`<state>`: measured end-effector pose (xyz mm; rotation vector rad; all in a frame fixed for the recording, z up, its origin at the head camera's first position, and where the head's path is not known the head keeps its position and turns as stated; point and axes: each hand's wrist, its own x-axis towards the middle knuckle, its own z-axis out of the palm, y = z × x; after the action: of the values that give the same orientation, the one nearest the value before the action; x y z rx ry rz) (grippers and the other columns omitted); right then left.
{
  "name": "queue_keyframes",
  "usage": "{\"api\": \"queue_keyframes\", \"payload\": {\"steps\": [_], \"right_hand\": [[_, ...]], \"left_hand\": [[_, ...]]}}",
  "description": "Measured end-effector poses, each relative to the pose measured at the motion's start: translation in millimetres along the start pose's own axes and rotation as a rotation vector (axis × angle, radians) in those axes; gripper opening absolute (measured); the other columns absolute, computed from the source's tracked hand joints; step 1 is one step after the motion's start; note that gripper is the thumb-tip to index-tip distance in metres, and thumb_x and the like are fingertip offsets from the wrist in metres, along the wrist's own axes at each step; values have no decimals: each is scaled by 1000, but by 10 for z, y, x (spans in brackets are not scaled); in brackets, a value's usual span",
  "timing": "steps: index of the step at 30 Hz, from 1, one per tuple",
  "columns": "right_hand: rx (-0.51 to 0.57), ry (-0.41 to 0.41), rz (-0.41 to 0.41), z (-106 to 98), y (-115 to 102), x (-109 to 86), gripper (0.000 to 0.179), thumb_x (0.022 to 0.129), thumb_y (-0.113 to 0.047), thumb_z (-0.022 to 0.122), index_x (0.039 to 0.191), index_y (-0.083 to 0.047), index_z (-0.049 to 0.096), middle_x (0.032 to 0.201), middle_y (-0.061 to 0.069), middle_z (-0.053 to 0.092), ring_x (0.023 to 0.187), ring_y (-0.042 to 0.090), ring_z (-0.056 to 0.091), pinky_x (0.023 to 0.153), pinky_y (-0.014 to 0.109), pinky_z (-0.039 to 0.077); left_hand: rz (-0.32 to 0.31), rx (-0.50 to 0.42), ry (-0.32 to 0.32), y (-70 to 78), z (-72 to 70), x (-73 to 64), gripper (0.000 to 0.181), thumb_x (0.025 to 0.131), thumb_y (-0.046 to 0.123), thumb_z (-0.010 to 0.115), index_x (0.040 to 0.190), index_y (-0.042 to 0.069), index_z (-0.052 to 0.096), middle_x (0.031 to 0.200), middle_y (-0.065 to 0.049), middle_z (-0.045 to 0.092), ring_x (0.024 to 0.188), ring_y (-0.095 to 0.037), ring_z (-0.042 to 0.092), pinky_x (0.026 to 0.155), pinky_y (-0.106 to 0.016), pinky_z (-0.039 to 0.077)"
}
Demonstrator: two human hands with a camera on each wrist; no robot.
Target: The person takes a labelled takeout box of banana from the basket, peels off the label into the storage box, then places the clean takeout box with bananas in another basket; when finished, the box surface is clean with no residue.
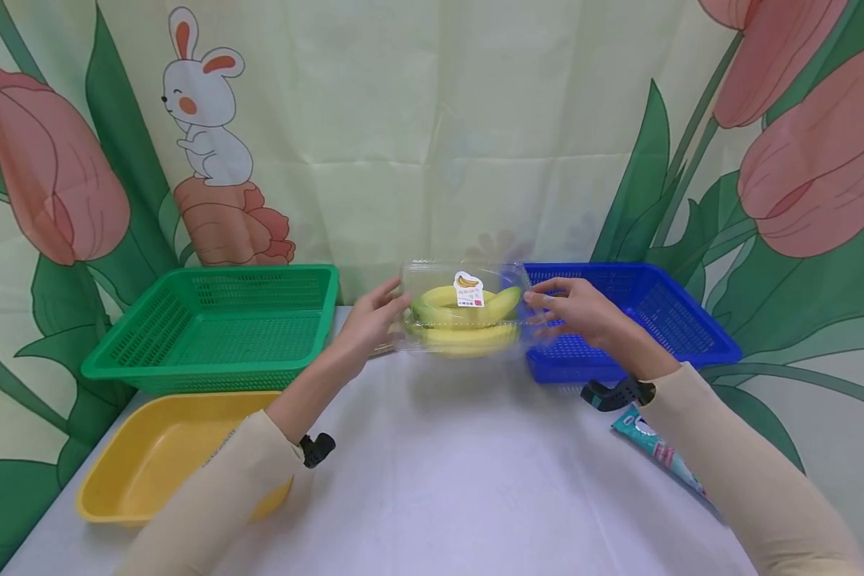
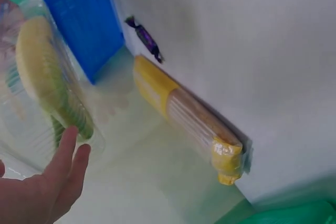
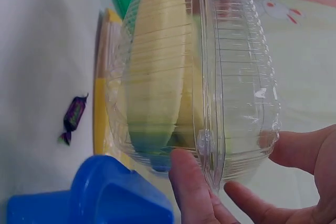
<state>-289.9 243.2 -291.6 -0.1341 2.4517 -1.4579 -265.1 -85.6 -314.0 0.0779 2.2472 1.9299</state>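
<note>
Above the back of the table, my two hands hold up a clear plastic clamshell box (image 1: 432,280) of bananas (image 1: 468,338). A white label (image 1: 469,290) with a banana picture is on its upper face. My left hand (image 1: 369,322) holds the left end, its fingertips close to the banana tips in the left wrist view. At the other end, my right hand (image 1: 579,310) has thumb and fingers around the ribbed box end (image 3: 247,103). The lid appears closed along its rim.
A green basket (image 1: 209,376) and a yellow basin (image 1: 108,472) stand left, a blue basket (image 1: 583,372) right. A teal packet (image 1: 662,456) lies beside my right forearm. Behind the box lie a long yellow-ended pack (image 2: 181,111) and a purple-wrapped candy (image 2: 146,38).
</note>
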Motion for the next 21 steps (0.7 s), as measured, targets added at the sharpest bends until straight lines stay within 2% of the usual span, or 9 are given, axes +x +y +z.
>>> {"api": "queue_keyframes", "payload": {"steps": [5,11,21], "right_hand": [[10,-14,13,120,22,-15,59,110,-27,59,156,4,40,153,32,52,132,44,66,95,44,64],[3,-42,18,268,122,-13,56,108,-24,62,152,6,44,148,32,57,129,44,68,95,46,64],[-106,-40,58,505,218,-92,49,105,-28,67,141,2,56,129,26,68,102,27,76,85,39,67]], "left_hand": [[-19,-2,-15,-88,-61,-117,62,113,31,48,170,21,24,174,-15,31,160,-34,35,125,-59,39],[-51,-4,0,-228,-106,-200,61,114,32,45,170,18,24,172,-16,33,158,-36,37,124,-59,41],[-140,23,12,-489,-117,-386,64,111,26,50,169,16,23,171,-21,31,155,-41,39,122,-60,42]]}}
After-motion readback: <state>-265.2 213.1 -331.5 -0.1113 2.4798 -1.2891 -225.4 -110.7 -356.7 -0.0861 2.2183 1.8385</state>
